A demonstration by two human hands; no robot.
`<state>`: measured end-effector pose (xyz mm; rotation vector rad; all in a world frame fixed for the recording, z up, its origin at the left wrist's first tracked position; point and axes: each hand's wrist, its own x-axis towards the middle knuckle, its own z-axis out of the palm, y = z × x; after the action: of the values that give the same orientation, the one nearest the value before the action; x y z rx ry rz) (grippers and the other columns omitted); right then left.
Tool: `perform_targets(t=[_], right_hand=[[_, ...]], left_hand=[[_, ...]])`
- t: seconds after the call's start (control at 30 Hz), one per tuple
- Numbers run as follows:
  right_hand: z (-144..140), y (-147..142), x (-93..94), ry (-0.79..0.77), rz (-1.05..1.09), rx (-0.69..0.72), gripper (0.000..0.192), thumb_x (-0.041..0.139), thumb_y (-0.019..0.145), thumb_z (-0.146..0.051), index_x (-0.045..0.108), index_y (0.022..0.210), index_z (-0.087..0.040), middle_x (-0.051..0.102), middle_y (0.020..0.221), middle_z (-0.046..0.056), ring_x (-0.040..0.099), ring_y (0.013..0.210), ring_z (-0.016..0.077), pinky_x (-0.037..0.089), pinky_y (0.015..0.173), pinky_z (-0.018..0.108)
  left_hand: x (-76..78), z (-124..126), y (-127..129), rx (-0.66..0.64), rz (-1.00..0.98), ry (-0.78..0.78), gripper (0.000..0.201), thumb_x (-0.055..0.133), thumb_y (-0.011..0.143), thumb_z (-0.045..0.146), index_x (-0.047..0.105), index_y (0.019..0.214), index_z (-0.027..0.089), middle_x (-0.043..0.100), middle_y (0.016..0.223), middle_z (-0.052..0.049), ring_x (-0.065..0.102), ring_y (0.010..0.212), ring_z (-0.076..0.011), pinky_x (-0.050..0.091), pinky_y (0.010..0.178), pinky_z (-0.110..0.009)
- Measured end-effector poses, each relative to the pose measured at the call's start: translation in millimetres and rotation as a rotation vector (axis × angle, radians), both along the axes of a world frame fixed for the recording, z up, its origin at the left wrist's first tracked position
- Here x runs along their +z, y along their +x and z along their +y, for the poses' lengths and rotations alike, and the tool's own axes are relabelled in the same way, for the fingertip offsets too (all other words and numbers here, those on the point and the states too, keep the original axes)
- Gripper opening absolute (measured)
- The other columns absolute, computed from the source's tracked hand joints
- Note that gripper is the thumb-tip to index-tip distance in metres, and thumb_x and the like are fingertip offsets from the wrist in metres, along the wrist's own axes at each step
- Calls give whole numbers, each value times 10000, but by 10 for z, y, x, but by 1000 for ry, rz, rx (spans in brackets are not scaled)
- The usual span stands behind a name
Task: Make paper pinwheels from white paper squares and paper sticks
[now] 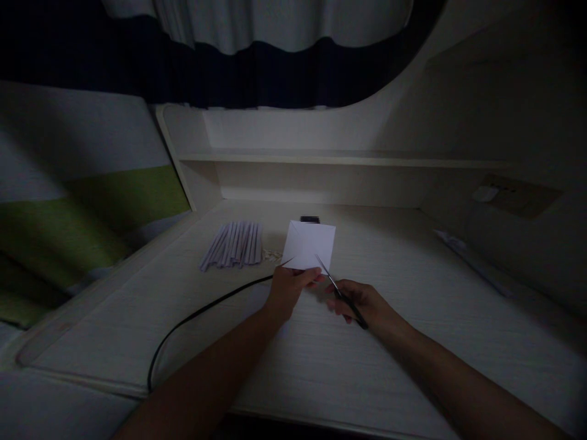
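My left hand (pixel 288 288) pinches the lower edge of a white paper square (pixel 309 245), thumb and fingers pressed on it, holding it tilted up off the desk. My right hand (pixel 362 302) is closed around the handles of a pair of scissors (pixel 339 293), whose thin metal blades point up and left and meet the sheet's bottom edge near its right corner.

From the left: a striped wall panel in grey and green (pixel 92 201) borders the pale wood-grain desk (pixel 389 366), whose rounded left edge runs diagonally toward me. One black cable (pixel 192 318) curves across the desktop from that near-left edge up to my left hand. Behind it lies a single fan-like bundle of folded paper strips (pixel 233 244), too dim to count, with a few small pale scraps (pixel 271 255) just beside it. One small dark object (pixel 310 219) sits behind the square; I cannot tell what it is. A low shelf (pixel 339 159) spans the back under a dark-banded curtain (pixel 257 67). On the right, flat white paper pieces (pixel 468 256) lie along the wall, beneath one wall socket plate (pixel 518 195).

Open desktop stretches wide on the near right and near left of my forearms.
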<state>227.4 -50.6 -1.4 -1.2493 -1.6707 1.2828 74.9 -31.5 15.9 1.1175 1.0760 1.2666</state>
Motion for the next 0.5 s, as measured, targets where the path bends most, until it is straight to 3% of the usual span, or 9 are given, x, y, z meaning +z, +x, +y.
perform_targets(t=[0.23, 0.5], right_hand=[[12, 19, -39, 31, 14, 14, 326, 617, 619, -406, 531, 828, -171, 467, 530, -47, 366, 399, 51, 322, 377, 207], [-37, -6, 59, 19, -30, -9, 274, 598, 633, -425, 528, 726, -176, 404, 441, -70, 329, 348, 48, 270, 344, 202]], left_hand=[[-18, 14, -2, -16, -8, -2, 165, 662, 565, 253, 665, 635, 104, 663, 627, -76, 596, 576, -150, 453, 542, -244], [-30, 16, -5, -15, -9, -9, 166, 673, 555, 254, 667, 639, 111, 660, 609, -69, 595, 573, -151, 452, 548, -246]])
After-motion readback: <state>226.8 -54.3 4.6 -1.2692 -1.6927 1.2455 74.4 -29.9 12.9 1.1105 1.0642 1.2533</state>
